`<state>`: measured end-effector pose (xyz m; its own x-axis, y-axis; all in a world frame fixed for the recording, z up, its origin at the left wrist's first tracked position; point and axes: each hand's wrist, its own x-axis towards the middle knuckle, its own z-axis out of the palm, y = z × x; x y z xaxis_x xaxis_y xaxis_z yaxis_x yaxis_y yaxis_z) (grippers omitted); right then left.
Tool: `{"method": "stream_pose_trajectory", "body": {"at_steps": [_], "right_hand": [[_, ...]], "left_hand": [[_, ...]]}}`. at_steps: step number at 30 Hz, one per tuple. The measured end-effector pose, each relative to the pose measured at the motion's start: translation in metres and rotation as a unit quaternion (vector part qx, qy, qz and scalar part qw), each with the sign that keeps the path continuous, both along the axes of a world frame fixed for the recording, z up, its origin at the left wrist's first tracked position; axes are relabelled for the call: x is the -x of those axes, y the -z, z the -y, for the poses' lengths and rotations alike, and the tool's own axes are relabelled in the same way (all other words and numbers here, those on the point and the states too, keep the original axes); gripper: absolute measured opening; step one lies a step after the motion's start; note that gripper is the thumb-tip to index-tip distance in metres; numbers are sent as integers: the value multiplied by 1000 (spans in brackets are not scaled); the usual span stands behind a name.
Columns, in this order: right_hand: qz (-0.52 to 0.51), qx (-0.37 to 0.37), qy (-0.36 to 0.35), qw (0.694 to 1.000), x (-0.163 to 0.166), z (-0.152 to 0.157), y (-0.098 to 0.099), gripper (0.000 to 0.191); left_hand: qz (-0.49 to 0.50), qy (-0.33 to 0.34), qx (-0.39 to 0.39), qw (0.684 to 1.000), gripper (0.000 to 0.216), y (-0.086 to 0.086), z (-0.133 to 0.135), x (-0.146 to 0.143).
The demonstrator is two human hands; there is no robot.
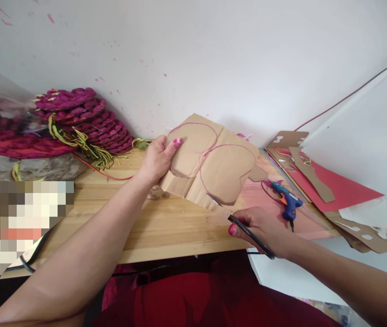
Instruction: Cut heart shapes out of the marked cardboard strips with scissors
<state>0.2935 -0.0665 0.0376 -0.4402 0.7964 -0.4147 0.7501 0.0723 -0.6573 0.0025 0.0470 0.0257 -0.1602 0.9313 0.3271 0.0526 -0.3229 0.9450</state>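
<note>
My left hand (pixel 157 159) grips the left edge of a brown cardboard sheet (pixel 210 163) and holds it tilted up over the wooden table (pixel 166 227). Pink heart-like outlines are drawn on the sheet. My right hand (pixel 265 229) is closed round black-handled scissors (pixel 244 227). Their blades meet the cardboard's lower edge on one pink line.
A blue glue gun (pixel 289 202) lies right of the sheet. Cardboard offcuts (pixel 311 175) and red paper (pixel 343 188) are stacked at the far right. Magenta woven mats (pixel 77 118) with yellow threads pile at the back left against the white wall. A blurred patch covers the left table area.
</note>
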Motion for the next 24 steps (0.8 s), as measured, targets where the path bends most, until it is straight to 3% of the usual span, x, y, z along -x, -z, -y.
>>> {"method": "stream_pose_trajectory", "body": {"at_steps": [5, 13, 24], "right_hand": [[-29, 57, 10, 998, 2, 3, 3, 49], [-104, 70, 22, 992, 3, 3, 10, 46], [-88, 73, 16, 993, 7, -1, 1, 54]], "left_hand": [[-3, -13, -6, 1000, 45, 3, 1, -3], [43, -3, -7, 999, 43, 3, 4, -9], [75, 15, 11, 997, 43, 2, 3, -9]]}}
